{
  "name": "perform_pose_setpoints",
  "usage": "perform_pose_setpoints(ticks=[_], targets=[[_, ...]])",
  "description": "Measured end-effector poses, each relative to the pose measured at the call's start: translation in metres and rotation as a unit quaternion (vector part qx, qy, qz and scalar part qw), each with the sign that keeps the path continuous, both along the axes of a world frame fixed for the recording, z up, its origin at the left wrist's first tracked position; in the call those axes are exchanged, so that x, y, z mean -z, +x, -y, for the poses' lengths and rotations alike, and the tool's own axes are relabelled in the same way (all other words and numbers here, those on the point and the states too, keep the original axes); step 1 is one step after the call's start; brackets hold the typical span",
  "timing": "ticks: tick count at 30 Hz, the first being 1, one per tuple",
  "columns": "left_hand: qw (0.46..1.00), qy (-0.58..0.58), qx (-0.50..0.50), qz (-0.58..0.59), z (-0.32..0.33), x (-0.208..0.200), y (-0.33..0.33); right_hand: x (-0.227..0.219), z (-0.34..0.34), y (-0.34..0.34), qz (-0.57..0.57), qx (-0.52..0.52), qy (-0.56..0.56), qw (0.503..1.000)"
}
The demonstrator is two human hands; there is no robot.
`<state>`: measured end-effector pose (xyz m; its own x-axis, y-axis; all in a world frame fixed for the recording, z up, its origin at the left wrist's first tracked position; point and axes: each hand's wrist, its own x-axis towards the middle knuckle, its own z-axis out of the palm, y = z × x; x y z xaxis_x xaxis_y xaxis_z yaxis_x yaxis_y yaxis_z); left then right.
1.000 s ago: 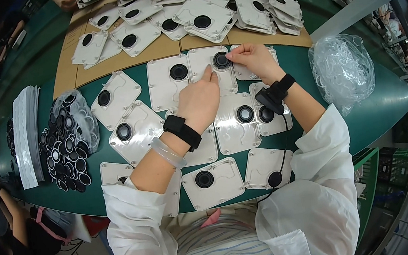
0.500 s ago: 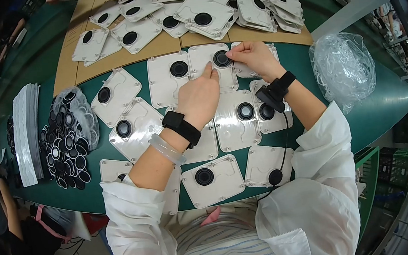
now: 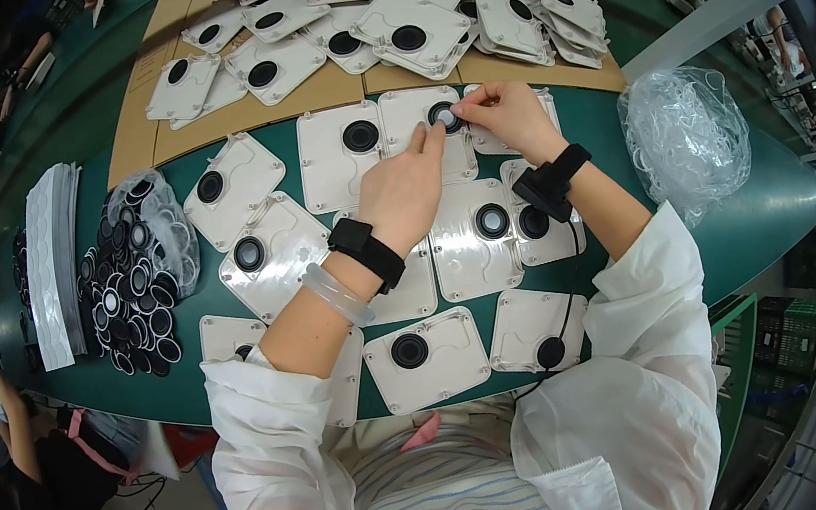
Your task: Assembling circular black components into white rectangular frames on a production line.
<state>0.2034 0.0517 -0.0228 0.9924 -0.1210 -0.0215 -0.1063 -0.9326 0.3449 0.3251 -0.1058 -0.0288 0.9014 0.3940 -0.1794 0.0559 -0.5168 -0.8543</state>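
A white flat panel with rounded corners lies in the far row, bearing a round black ring that shows a pale centre. My left hand reaches over it, two fingertips stretched out at the ring's near-left edge. At the ring's right edge my right hand is closed in a pinch; whatever sits between thumb and finger is too small to make out. A similar panel with a black ring lies left of it. Another panel nearer me has a ring with a pale middle.
More panels surround my arms on the green table. Loose black rings are heaped at the left beside white strips. A clear plastic bag sits at the right. Panels are piled on cardboard at the back.
My left fingertips have shifted slightly right, closer to the ring. Its centre now looks pale where it was dark. The right hand stays nearly in place.
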Motion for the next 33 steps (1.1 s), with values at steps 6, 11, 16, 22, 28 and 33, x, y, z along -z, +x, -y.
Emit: perform_pose_setpoints(ticks=[6,11,16,22,28,33], targets=[[0.997,0.020,0.026,0.068,0.000,0.008,-0.001,0.000,-0.002,0.006,0.054,-0.041,-0.056,0.996],[0.998,0.038,0.015,0.046,0.005,0.004,-0.001,-0.001,-0.005,0.021,0.160,-0.048,-0.184,0.969],[0.998,0.044,0.004,0.048,0.006,0.007,-0.002,-0.016,-0.014,0.031,0.087,-0.099,-0.219,0.967],[0.995,0.035,0.009,0.096,0.003,0.010,0.001,-0.015,-0.030,0.027,0.198,-0.074,-0.309,0.927],[0.907,-0.373,-0.054,0.188,-0.019,-0.031,-0.007,-0.031,-0.024,0.013,0.235,-0.054,-0.320,0.916],[0.698,-0.708,-0.099,0.048,-0.030,-0.071,-0.042,-0.123,-0.020,-0.065,0.206,-0.086,0.089,0.971]])
